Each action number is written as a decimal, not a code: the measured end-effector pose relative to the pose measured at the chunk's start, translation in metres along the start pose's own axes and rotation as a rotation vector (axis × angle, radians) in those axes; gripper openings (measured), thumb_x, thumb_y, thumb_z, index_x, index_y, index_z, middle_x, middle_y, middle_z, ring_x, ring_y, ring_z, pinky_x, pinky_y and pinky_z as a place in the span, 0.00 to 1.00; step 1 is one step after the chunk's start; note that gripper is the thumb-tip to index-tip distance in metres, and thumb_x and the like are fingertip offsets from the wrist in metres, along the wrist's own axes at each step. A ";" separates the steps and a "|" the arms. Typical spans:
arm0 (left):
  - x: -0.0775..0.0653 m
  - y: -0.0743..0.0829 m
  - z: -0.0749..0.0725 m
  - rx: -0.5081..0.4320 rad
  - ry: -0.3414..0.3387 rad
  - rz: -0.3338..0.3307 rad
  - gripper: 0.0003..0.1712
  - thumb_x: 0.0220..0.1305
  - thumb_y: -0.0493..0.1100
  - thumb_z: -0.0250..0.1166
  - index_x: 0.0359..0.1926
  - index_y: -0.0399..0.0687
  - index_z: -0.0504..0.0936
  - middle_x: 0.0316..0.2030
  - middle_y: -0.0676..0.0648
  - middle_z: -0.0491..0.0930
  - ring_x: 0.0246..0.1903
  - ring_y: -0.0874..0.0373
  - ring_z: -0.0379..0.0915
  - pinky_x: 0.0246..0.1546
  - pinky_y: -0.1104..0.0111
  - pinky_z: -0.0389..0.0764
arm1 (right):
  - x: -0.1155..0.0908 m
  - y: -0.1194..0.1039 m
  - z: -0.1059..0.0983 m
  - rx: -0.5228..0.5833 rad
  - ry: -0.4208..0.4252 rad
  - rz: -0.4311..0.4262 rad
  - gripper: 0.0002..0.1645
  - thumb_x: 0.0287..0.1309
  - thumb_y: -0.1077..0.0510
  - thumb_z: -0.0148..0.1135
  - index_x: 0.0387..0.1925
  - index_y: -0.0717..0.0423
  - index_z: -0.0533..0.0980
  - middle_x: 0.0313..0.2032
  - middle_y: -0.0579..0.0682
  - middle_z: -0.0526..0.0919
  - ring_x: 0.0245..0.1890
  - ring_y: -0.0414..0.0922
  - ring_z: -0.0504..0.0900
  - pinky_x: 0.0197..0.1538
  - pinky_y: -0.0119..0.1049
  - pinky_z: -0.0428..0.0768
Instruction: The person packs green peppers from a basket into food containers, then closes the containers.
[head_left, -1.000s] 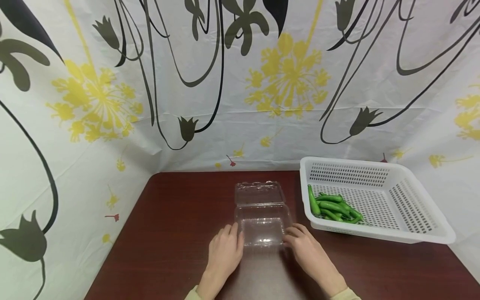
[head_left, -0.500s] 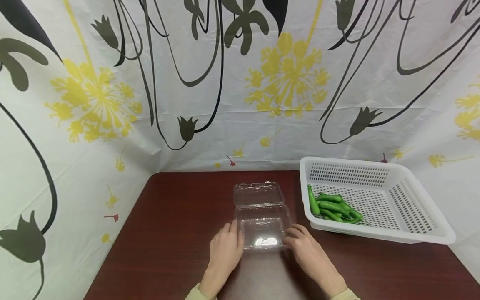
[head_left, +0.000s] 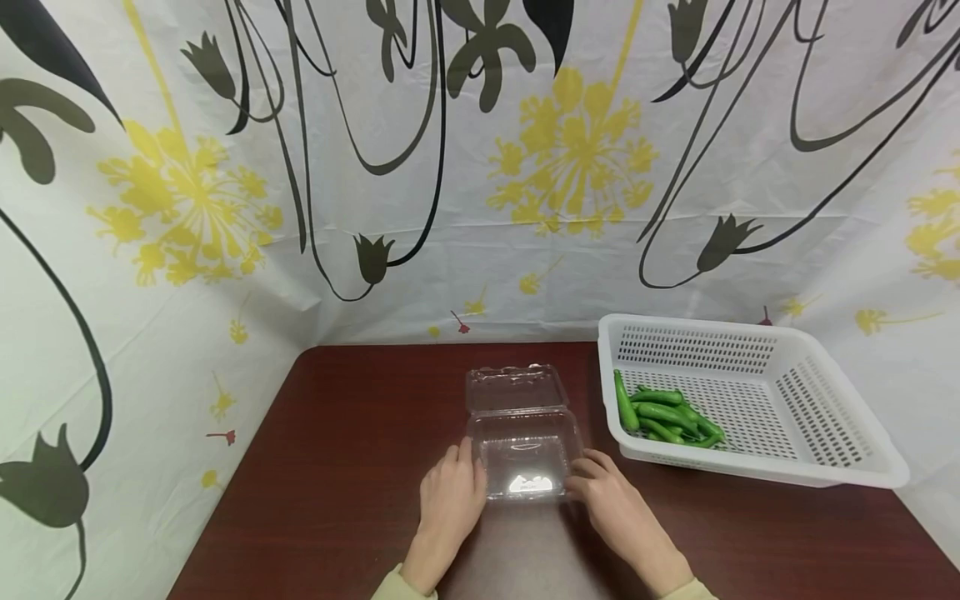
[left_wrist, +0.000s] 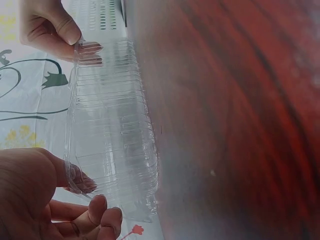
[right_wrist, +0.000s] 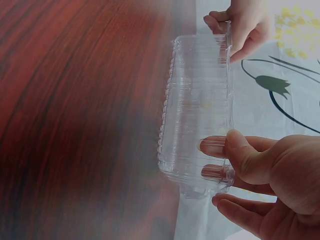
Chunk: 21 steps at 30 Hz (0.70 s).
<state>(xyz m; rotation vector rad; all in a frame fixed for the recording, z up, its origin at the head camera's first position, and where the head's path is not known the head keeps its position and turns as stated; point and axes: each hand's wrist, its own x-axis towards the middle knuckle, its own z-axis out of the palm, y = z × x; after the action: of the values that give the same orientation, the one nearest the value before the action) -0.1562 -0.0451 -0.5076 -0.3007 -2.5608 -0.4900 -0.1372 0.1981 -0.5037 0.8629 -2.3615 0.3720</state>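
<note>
A clear plastic clamshell box [head_left: 525,458] lies unfolded on the dark table, its lid [head_left: 516,389] laid back toward the wall. My left hand [head_left: 452,500] holds the left side of the base near the front corner. On the opposite side my right hand [head_left: 611,504] pinches the rim. In the right wrist view, the right thumb [right_wrist: 239,145] is at the rim and fingertips show through the clear wall. The left wrist view has the left thumb seen through the plastic, with the other fingers curled below the box's side. Nothing lies inside the box.
To the right stands a white perforated basket [head_left: 757,468], close beside the box. Several green chili peppers [head_left: 663,412] are heaped in its left end. A patterned cloth [head_left: 480,192] hangs behind the reddish-brown table [head_left: 337,467].
Both hands keep their hold on the clamshell box. Its base has shifted very slightly toward me, and the light reflection at its front has grown brighter.
</note>
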 end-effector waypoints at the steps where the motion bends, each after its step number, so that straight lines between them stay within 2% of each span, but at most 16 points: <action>1: 0.000 0.000 0.000 0.001 0.000 -0.001 0.19 0.60 0.39 0.67 0.49 0.29 0.83 0.33 0.38 0.83 0.24 0.47 0.82 0.21 0.60 0.79 | 0.000 0.000 0.000 -0.001 -0.001 0.001 0.13 0.39 0.70 0.72 0.24 0.49 0.82 0.35 0.50 0.82 0.46 0.57 0.79 0.49 0.47 0.81; 12: 0.004 0.001 0.001 -0.007 0.000 -0.021 0.18 0.60 0.37 0.68 0.48 0.28 0.82 0.29 0.40 0.82 0.18 0.50 0.78 0.16 0.62 0.75 | 0.001 -0.002 -0.002 -0.004 -0.014 0.004 0.13 0.39 0.70 0.72 0.25 0.50 0.83 0.36 0.50 0.82 0.47 0.58 0.79 0.48 0.47 0.81; 21: 0.005 0.001 0.002 -0.036 -0.009 -0.056 0.18 0.59 0.37 0.68 0.48 0.28 0.82 0.26 0.41 0.81 0.17 0.49 0.78 0.14 0.62 0.73 | 0.001 -0.002 -0.003 0.008 -0.013 0.010 0.13 0.38 0.67 0.77 0.26 0.49 0.83 0.36 0.49 0.83 0.47 0.57 0.79 0.50 0.47 0.81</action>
<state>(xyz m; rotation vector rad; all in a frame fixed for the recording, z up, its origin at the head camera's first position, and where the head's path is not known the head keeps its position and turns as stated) -0.1609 -0.0428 -0.5068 -0.2454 -2.5772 -0.5564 -0.1357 0.1971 -0.5007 0.8595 -2.3788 0.3815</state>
